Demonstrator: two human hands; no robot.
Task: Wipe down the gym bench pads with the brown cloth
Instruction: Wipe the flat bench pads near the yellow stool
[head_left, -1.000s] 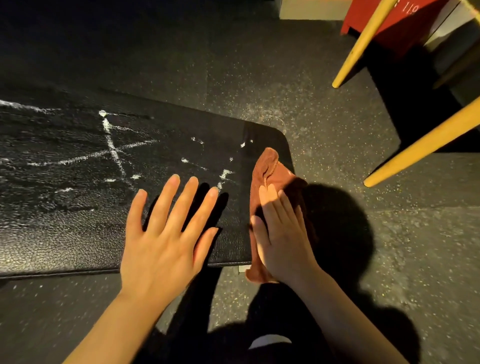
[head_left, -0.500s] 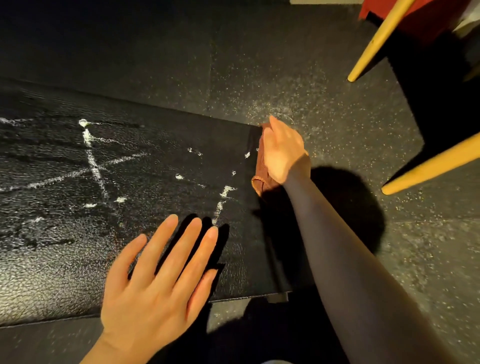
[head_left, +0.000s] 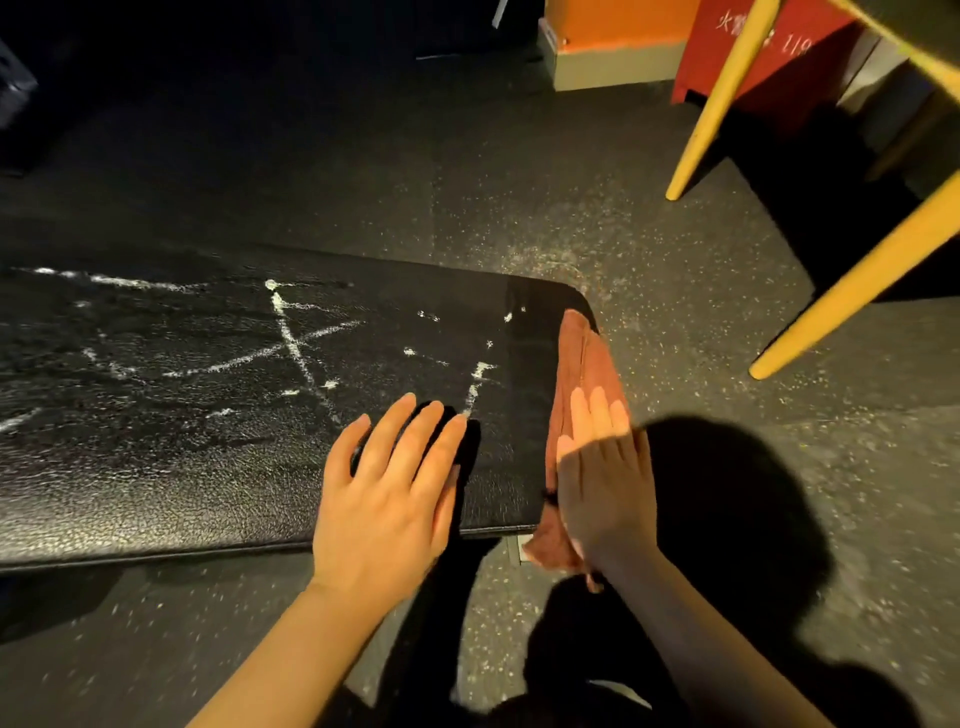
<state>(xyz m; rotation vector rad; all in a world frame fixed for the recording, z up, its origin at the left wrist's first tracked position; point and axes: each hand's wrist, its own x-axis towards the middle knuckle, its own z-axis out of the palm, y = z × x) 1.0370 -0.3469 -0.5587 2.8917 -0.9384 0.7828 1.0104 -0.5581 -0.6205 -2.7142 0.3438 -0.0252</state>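
A black textured bench pad (head_left: 182, 441) stretches from the left edge to the middle, streaked with white chalky marks (head_left: 296, 343). The brown cloth (head_left: 582, 364) hangs over the pad's right end, draped down its side. My right hand (head_left: 605, 478) presses flat on the cloth with straight fingers, against the pad's right end. My left hand (head_left: 389, 493) rests flat on the pad's near right part, fingers spread, holding nothing.
Two yellow slanted legs (head_left: 711, 104) (head_left: 857, 280) stand to the right on the speckled black rubber floor (head_left: 519, 197). A red box (head_left: 769, 52) and an orange wall base sit at the back right. My shadow falls on the floor at the right.
My right hand has drawn the cloth back from the pad's far right corner toward the near edge along the pad's end. My left hand has stayed flat on the pad.
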